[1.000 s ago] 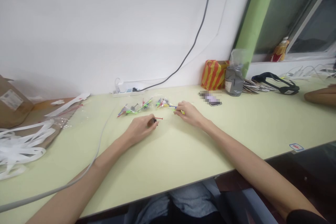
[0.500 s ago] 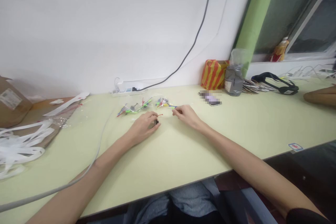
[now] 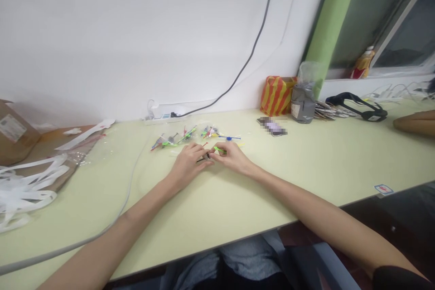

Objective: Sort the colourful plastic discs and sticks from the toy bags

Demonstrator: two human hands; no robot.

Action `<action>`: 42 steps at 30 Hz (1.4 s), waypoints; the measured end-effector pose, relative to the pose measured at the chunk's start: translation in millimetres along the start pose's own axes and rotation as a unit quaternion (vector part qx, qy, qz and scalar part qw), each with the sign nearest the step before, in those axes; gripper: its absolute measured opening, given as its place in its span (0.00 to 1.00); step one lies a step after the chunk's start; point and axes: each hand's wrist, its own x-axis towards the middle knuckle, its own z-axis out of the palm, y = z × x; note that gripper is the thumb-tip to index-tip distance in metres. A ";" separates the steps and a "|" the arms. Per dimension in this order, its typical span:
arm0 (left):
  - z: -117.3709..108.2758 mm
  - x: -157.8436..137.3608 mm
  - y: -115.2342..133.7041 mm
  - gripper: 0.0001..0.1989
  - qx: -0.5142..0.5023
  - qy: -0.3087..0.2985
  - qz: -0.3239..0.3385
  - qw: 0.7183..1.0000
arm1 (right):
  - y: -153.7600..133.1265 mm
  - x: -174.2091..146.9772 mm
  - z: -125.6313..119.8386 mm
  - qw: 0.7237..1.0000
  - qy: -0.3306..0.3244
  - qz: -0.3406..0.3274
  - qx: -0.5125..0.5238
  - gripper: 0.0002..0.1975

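Over the middle of the table, my left hand (image 3: 192, 163) is closed around a small black part (image 3: 208, 156), mostly hidden by the fingers. My right hand (image 3: 233, 157) meets it fingertip to fingertip, pinching a small bright green plastic piece (image 3: 219, 149) beside the black part. Whether the two parts touch, I cannot tell. A thin red piece (image 3: 205, 144) shows just above my left fingers. Behind my right hand lies a blue plastic piece (image 3: 229, 138) with a long thin stem. Clear bags of small coloured plastic pieces (image 3: 175, 138) lie behind my left hand.
A power strip (image 3: 163, 118) sits against the wall, and a grey cable (image 3: 127, 195) crosses my left forearm. White straps (image 3: 30, 181) and brown packaging lie left. A phone (image 3: 272, 127), a striped bag (image 3: 277, 95) and a black headset strap (image 3: 356, 104) are right. Another person's arm (image 3: 414, 123) rests far right.
My right hand has moved left and toward me, from beside the blue piece to my left fingertips, and now carries the green piece. My left hand has shifted slightly right.
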 end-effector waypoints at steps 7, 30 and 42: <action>-2.2 -1.0 3.8 0.17 0.006 -0.013 -0.003 1.000 | 18.6 4.1 -25.9 0.957 -0.049 0.054 -0.282 0.11; 25.4 18.2 24.3 0.26 0.083 -0.103 0.057 0.990 | 47.0 7.1 -70.6 0.944 -0.105 0.100 -0.295 0.09; 38.8 20.9 46.9 0.28 0.068 -0.147 0.054 0.985 | 42.0 5.6 -79.8 0.983 0.009 0.044 -0.180 0.16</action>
